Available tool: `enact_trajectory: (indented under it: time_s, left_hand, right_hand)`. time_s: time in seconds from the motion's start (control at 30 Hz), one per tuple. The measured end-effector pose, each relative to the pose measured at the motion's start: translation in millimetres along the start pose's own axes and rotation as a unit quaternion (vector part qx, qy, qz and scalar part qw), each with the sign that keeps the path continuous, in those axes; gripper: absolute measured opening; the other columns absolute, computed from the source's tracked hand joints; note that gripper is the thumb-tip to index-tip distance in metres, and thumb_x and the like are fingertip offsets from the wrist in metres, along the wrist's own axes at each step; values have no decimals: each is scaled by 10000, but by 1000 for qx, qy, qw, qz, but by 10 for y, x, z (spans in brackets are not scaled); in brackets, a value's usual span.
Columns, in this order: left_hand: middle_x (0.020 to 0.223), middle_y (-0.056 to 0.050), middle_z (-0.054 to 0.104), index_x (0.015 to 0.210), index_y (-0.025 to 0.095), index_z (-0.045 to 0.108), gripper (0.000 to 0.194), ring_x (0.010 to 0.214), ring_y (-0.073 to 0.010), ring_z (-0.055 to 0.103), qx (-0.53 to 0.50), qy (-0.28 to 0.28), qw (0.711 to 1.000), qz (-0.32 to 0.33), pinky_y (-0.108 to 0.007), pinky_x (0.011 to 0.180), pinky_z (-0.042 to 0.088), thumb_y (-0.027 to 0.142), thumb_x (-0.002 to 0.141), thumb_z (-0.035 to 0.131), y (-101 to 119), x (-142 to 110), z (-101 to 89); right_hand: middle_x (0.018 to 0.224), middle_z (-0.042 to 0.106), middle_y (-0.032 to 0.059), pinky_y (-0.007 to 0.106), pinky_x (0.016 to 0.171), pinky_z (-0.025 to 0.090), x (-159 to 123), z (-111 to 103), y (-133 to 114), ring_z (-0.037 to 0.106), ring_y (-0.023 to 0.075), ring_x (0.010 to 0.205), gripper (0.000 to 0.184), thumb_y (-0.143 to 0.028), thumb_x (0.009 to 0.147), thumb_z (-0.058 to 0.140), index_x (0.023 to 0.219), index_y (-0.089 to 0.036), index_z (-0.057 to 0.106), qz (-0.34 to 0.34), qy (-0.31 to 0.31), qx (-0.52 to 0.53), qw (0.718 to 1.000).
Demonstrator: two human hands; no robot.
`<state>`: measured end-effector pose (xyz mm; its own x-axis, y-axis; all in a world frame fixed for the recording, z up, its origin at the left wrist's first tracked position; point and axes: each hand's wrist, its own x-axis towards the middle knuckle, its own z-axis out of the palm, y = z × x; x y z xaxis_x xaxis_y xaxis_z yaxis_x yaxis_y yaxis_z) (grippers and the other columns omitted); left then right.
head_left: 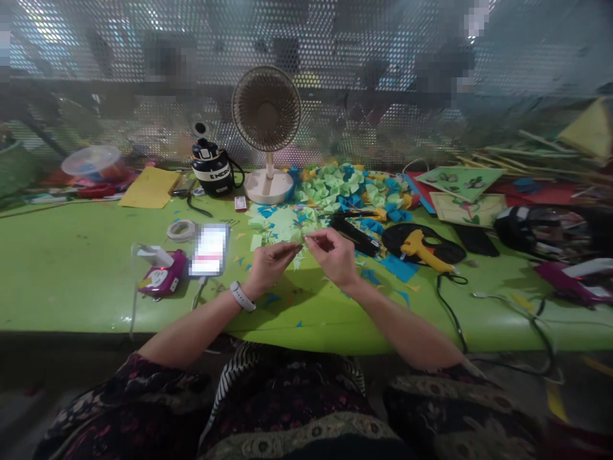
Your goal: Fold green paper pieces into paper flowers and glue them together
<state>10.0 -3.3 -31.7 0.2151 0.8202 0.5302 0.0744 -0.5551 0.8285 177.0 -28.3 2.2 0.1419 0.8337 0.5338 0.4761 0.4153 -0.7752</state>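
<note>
Pale-green paper point(297, 237) is being pinched by left hand point(269, 265) and right hand point(338, 259); to their right, a yellow glue gun point(426, 253) is seen.

Holds left hand point(272, 263) and right hand point(336, 257) close together, almost fingertip to fingertip. Pinches with the fingers point(316, 241) of each. Slants bare left forearm point(194, 331) and right forearm point(405, 322) inward from opposite sides.

Tabletop point(76, 262) smooth, glossy; paper pieces point(332, 188) matt; fan point(269, 118) smooth plastic; screen point(330, 121) perforated, metallic-looking
</note>
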Motion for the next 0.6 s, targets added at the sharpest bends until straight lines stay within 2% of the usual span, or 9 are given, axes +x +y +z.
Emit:
enact_trajectory:
  time_s: [0.6]
  left_hand:
    - [838,-63,778,915,177,770,229,694,-160,714,39,1,999,32,-268,637,593,379,865,676,3,1,-21]
  right_hand:
    - [624,627,-21,260,544,462,-8,-6,-8,542,114,532,189,-398,804,683,817,-210,662,3,-17,4,1000]
